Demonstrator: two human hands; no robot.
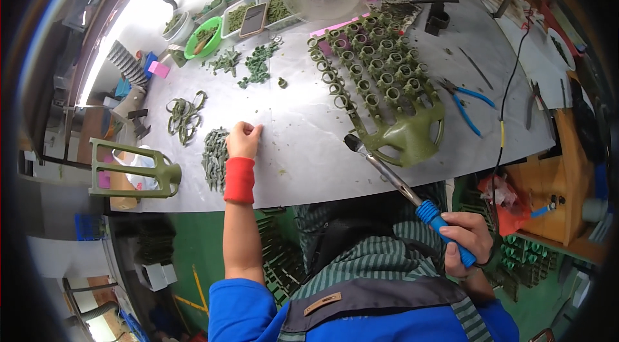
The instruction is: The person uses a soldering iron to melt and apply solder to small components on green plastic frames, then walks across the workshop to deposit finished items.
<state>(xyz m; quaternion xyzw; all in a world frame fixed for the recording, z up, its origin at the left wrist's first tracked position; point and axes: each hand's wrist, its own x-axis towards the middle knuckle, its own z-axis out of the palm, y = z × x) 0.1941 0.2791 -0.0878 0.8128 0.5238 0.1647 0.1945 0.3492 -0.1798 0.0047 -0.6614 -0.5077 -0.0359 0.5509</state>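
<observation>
My right hand (465, 241) grips the blue handle of a soldering iron (400, 186), whose metal shaft points up and left. Its dark, wide tip lies by the near left edge of an olive-green plastic frame (409, 136). Rows of small ring-topped green parts (387, 78) stand along the frame's long arms. My left hand (243, 141), with a red wristband, is closed in a pinch over the table beside a heap of small grey-green pieces (216, 161). What the pinch holds, if anything, is too small to make out.
Blue-handled pliers (471, 105) and a thin pointed tool (476, 68) lie to the right, near a hanging black cable (514, 78). Loose green parts (259, 63), a green bowl (202, 39) and a phone (253, 20) are at the back. Another olive frame (134, 168) stands left.
</observation>
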